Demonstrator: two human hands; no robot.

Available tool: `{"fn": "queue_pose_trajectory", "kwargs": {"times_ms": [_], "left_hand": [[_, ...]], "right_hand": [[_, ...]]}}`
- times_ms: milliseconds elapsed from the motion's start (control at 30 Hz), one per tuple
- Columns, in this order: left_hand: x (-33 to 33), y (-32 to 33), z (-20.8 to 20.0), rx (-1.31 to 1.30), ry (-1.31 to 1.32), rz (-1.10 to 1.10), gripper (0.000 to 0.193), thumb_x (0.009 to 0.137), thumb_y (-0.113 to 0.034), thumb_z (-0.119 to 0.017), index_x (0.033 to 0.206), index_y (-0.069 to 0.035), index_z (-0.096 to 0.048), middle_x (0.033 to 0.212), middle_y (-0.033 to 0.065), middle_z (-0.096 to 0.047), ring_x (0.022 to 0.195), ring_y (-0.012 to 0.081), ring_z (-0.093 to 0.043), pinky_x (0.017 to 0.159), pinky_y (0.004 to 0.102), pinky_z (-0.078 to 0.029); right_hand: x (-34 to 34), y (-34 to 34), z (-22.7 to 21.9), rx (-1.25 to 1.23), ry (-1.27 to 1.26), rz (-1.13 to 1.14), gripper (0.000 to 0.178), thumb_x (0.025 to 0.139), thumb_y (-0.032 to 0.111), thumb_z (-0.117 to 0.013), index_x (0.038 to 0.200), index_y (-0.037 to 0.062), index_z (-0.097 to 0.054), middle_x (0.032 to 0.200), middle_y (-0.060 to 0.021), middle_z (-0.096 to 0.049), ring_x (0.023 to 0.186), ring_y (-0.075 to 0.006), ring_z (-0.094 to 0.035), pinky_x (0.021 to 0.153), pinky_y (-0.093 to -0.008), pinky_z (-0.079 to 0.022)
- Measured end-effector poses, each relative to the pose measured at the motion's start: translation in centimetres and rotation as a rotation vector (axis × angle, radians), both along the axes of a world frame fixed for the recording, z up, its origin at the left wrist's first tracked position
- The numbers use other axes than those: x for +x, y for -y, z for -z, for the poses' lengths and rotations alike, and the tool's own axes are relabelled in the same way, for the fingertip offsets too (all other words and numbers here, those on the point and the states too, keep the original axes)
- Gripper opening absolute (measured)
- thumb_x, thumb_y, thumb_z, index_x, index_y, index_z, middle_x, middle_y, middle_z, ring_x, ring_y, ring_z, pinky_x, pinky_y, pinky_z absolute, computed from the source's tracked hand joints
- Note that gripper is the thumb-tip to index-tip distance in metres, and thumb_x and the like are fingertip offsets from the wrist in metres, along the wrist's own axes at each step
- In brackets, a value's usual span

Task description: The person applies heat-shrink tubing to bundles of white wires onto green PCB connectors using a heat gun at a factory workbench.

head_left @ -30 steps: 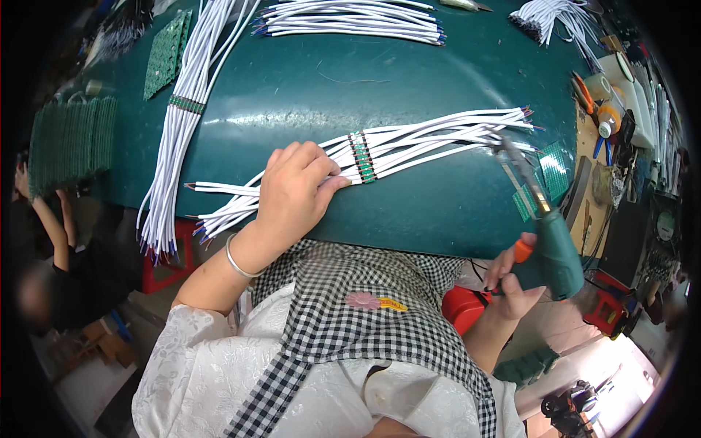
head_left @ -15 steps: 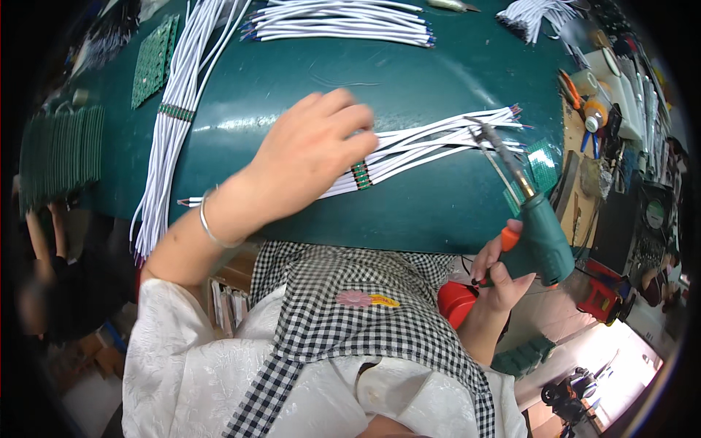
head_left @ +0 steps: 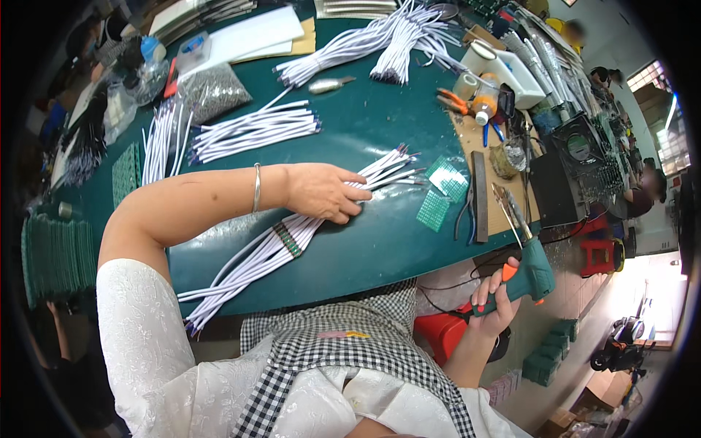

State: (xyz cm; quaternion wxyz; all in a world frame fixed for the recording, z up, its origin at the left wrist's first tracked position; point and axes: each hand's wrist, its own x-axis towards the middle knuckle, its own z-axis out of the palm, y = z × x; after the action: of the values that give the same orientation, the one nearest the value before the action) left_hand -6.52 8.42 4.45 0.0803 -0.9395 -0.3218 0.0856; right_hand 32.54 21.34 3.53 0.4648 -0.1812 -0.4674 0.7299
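My left hand [head_left: 325,193] reaches over the table with its fingers curled around a bundle of white cables [head_left: 241,270]. A narrow strip of small green circuit boards [head_left: 287,239] crosses this bundle at its middle, and the bared wire ends show at both ends. Out to the right, my right hand [head_left: 499,303] grips a green soldering gun [head_left: 539,269] by its handle, fingers at the orange trigger. Its metal tip and thin feed tube point up and away, beside the table's right edge and apart from the cables.
Small green circuit panels [head_left: 433,210] lie right of the bundle, near dark-handled pliers [head_left: 467,215] and a flat grey bar [head_left: 479,197]. More white cables [head_left: 255,131] lie farther back, with a clear bag of small parts [head_left: 213,91]. Green boards [head_left: 58,259] stand stacked at far left.
The view has shifted, showing more of the table's far side. My left hand has come down onto the cables and closed around them, and the bundle lies more slanted. The soldering gun has moved away from the cables.
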Motion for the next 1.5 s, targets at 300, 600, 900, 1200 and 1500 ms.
{"fn": "queue_pose_trajectory", "kwargs": {"times_ms": [300, 600, 900, 1200, 1500], "left_hand": [[0.8, 2.3, -9.5, -0.277, -0.325, -0.477, 0.005, 0.069, -0.018, -0.073, 0.070, -0.016, -0.077, 0.076, -0.0009, -0.072, 0.098, 0.0196, -0.062, 0.105, 0.0359, -0.041], [-1.3, 10.4, -26.4, 0.223, 0.202, -1.043, 0.021, 0.071, -0.002, -0.076, 0.085, 0.000, -0.060, 0.073, 0.0089, -0.059, 0.070, 0.0298, -0.056, 0.071, 0.0376, -0.045], [1.8, 18.8, -8.1, -0.524, 0.731, -1.467, 0.018, 0.091, -0.017, -0.069, 0.099, -0.002, -0.062, 0.072, 0.0134, -0.062, 0.070, 0.0259, -0.063, 0.066, 0.0389, -0.051], [9.3, 20.8, 0.2, 0.036, 0.716, -1.548, 0.039, 0.074, -0.027, -0.083, 0.102, -0.005, -0.067, 0.089, 0.0104, -0.069, 0.091, 0.0329, -0.063, 0.080, 0.0432, -0.050], [9.2, 17.1, 3.3, -0.076, 1.103, -1.632, 0.022, 0.079, -0.013, -0.080, 0.097, -0.005, -0.070, 0.076, 0.0065, -0.062, 0.074, 0.0260, -0.059, 0.069, 0.0382, -0.049]], "right_hand": [[0.2, -1.8, 0.7, 0.020, -0.063, 0.014, 0.058, 0.093, 0.012, -0.066, 0.142, -0.0029, -0.038, 0.082, -0.0078, -0.052, 0.053, -0.0149, -0.054, 0.045, -0.0275, -0.048], [-0.8, -2.6, -0.3, 0.033, -0.153, 0.002, 0.056, 0.093, 0.012, -0.065, 0.141, -0.0042, -0.040, 0.081, -0.0080, -0.050, 0.053, -0.0151, -0.052, 0.046, -0.0275, -0.047], [-0.1, -1.8, -1.2, 0.096, -0.262, -0.058, 0.059, 0.093, 0.011, -0.067, 0.142, -0.0035, -0.039, 0.084, -0.0093, -0.052, 0.054, -0.0158, -0.054, 0.047, -0.0292, -0.049], [-6.2, 2.8, 0.4, 0.025, 0.000, -0.500, 0.066, 0.091, 0.013, -0.070, 0.142, -0.0088, -0.035, 0.083, -0.0108, -0.053, 0.055, -0.0174, -0.058, 0.048, -0.0294, -0.052], [-6.8, 6.4, 2.3, -0.028, 0.385, -0.772, 0.069, 0.080, 0.012, -0.083, 0.136, -0.0090, -0.048, 0.121, -0.0190, -0.063, 0.063, -0.0177, -0.062, 0.052, -0.0278, -0.051]]}}
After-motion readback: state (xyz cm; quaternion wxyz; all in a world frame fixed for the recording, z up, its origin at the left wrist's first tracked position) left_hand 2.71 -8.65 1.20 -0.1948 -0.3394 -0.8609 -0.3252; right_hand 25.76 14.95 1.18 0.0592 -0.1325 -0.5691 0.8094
